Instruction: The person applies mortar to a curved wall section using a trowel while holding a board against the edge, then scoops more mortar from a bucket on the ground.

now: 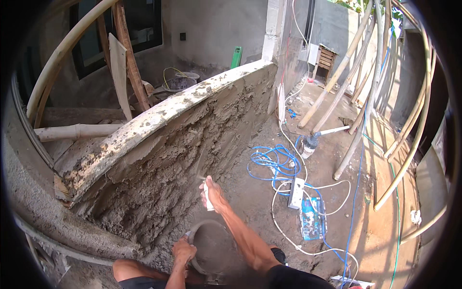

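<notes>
My right hand (pixel 216 195) is closed round the pale handle of a trowel (pixel 208 198). Its blade is hard to make out against the rough wet mortar (pixel 168 178) on the low wall. Below it, my left hand (pixel 184 250) grips the rim of a round bucket (pixel 219 224), which stands between my knees at the wall's foot. Grey mortar seems to lie inside the bucket, though that area is dim and blurred. Thick, uneven mortar covers the wall's face, and splashes dot its pale top ledge (pixel 159 113).
To the right on the ground lie a coiled blue cable (pixel 274 161), a white power strip (pixel 296 192), a blue printed packet (pixel 312 219) and a power tool (pixel 309 144). Bamboo poles (pixel 353 139) lean farther right. Behind the wall are wooden planks (pixel 120 77) and a green tool (pixel 236 57).
</notes>
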{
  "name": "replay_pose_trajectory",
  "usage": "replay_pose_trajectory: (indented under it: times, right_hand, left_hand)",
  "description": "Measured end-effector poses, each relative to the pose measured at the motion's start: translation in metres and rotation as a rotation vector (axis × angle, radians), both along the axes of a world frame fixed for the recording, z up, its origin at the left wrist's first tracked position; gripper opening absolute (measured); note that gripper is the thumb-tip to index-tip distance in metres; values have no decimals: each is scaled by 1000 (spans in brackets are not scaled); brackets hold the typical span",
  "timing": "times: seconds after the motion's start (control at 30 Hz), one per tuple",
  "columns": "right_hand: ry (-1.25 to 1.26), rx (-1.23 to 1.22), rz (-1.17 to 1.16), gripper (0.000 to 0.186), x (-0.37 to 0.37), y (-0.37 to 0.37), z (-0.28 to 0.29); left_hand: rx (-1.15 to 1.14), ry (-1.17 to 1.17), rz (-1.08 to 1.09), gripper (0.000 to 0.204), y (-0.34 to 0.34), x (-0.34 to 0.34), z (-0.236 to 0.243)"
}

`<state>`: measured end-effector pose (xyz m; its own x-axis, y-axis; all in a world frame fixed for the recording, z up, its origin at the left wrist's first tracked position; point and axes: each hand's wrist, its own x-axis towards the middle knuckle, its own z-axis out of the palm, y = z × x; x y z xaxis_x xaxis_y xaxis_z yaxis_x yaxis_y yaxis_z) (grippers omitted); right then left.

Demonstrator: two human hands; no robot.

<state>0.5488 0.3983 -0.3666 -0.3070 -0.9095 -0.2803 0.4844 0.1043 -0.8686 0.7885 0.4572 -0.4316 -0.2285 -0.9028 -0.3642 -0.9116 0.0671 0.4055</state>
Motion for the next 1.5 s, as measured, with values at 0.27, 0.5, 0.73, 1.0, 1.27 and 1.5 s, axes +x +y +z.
replay_pose_trajectory:
  times: [0.27, 0.5, 0.73, 1.0, 1.27, 1.5]
  right_hand:
    - [626, 244, -137, 59, -13, 238, -21]
    - [1315, 587, 37, 49, -46, 317, -35]
    - [1713, 720, 448, 32, -47, 273, -65]
    - [1629, 704, 1025, 46, -10, 233, -141]
    - [593, 849, 1008, 66, 34, 241, -80]
    - [62, 707, 806, 48, -1, 261, -46]
  left_hand:
    - [108, 133, -115, 25, 7, -15, 1]
    - [-41, 365, -64, 24, 17, -35, 34]
    - [30, 531, -42, 20, 44, -44, 9]
    - [80, 656, 2, 22, 55, -36, -13]
    - [116, 658, -37, 15, 41, -36, -21]
    - [418, 813, 146, 38, 4, -21, -33]
